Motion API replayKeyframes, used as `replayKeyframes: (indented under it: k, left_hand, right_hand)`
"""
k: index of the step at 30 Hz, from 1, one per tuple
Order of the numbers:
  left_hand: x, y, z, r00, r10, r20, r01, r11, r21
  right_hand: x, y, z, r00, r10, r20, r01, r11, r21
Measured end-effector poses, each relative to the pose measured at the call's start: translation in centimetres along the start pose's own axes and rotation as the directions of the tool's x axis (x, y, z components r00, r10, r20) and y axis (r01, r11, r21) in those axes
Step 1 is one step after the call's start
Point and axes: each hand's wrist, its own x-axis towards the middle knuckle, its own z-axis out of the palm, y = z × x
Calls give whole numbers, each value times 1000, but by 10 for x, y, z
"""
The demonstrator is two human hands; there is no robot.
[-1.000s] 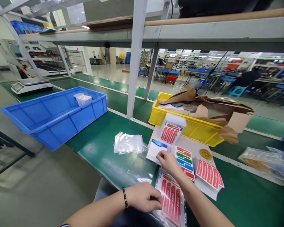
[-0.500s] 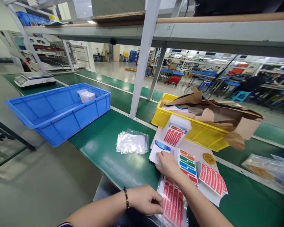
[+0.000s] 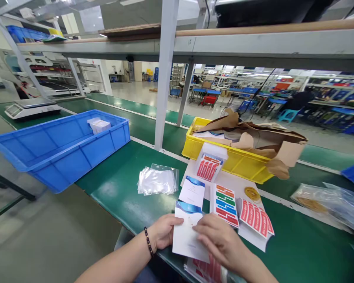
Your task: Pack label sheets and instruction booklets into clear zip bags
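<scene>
White leaflet (image 3: pixel 187 245): here in front of the body, over the near edge of the green worktable (image 3: pixel 115 188), blue band at the top, tilted slightly.
Left hand (image 3: pixel 165 232): closed on the white leaflet at its left edge, thumb across the front, fingers mostly hidden behind; bead bracelet (image 3: pixel 149 241) at the wrist.
Right hand (image 3: pixel 220 239): fingers partly curled, right over the leaflet's right side; cannot tell whether gripping or only touching.
Bagged red sheets (image 3: pixel 206 270): just below the leaflet, partly covered by leaflet and right hand.
Blue-topped stack (image 3: pixel 191 193): directly beyond the leaflet, lying flat.
Multicolored sheets (image 3: pixel 224 204): stacked to the right of that.
Red label sheets (image 3: pixel 256 221): farther right, curling over white paper.
Rubber bands (image 3: pixel 252 193): a yellow coil behind the red labels.
Clear bags (image 3: pixel 157 181): loosely piled, left of the blue-topped stack.
Yellow bin (image 3: pixel 244 162): behind the papers, brown paper (image 3: pixel 247 129) spilling over its rim.
Blue bin (image 3: pixel 76 157): far left, white bundle (image 3: pixel 98 125) inside at the far end.
Scale (image 3: pixel 32 108): beyond the blue bin, on green surface.
</scene>
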Motion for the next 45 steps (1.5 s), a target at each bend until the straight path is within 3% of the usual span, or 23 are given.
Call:
replayKeyframes:
  k: [3,5,8,11,14,16,18,21,23,26,28,29,31,34,36,37,39,42,45]
  left_hand:
    - [-3,-4,7,999,-7,53,7,1000,-1]
    - [-3,-4,14,989,-66,131,66,998,4]
    - [5,-1,28,968,-160,194,149,986,68]
    - [22,0,47,926,-286,245,228,943,242]
    - [43,-5,63,857,-427,289,285,859,425]
    - [58,-12,66,829,-479,289,322,831,454]
    - [71,-19,62,841,-468,272,350,853,387]
    - [85,-25,53,920,-342,192,312,935,172]
    - [90,-23,51,952,-249,181,251,968,7]
    - [93,-14,53,951,-164,261,210,964,-161]
    - [95,-12,54,958,-168,233,209,964,-165]
    - [95,-12,53,966,-183,181,210,967,-145]
    - [97,-13,49,976,-206,65,212,972,-103]
    - [98,-16,44,976,-217,-11,215,973,-80]
    - [98,-17,42,978,-207,-7,206,975,-81]
    - [98,-17,42,980,-199,-2,198,977,-79]
    - [97,-16,43,983,-181,0,181,981,-71]
    - [96,-15,44,989,-148,-19,147,988,-48]
    - [95,-13,45,994,-103,-47,102,994,-29]
  right_hand:
    - [-25,43,-4,953,266,-143,-287,946,-153]
    - [-42,74,-1,897,431,-96,-440,850,-291]
    - [-61,97,7,834,549,-46,-520,757,-396]
    - [-67,97,10,832,554,-45,-528,763,-374]
    - [-71,95,6,855,517,-46,-509,819,-265]
    - [-75,99,1,881,456,-129,-473,859,-194]
    - [-80,100,-4,868,374,-328,-442,882,-164]
    - [-80,87,-11,794,227,-564,-391,901,-187]
    - [-74,67,-14,836,152,-527,-303,929,-212]
    - [-61,35,-17,956,126,-265,-171,973,-155]
    - [-59,28,-19,981,152,-120,-161,985,-69]
    - [-62,31,-21,978,182,-101,-188,981,-48]
    - [-74,47,-23,940,308,-150,-323,942,-89]
    - [-97,81,-24,771,599,-216,-636,716,-288]
    - [-108,97,-23,665,723,-188,-727,569,-384]
    - [-111,101,-23,636,754,-167,-740,534,-409]
    - [-113,103,-24,622,775,-116,-735,526,-427]
    - [-111,100,-28,635,770,-61,-716,558,-419]
    - [-110,99,-27,669,736,-99,-700,580,-417]
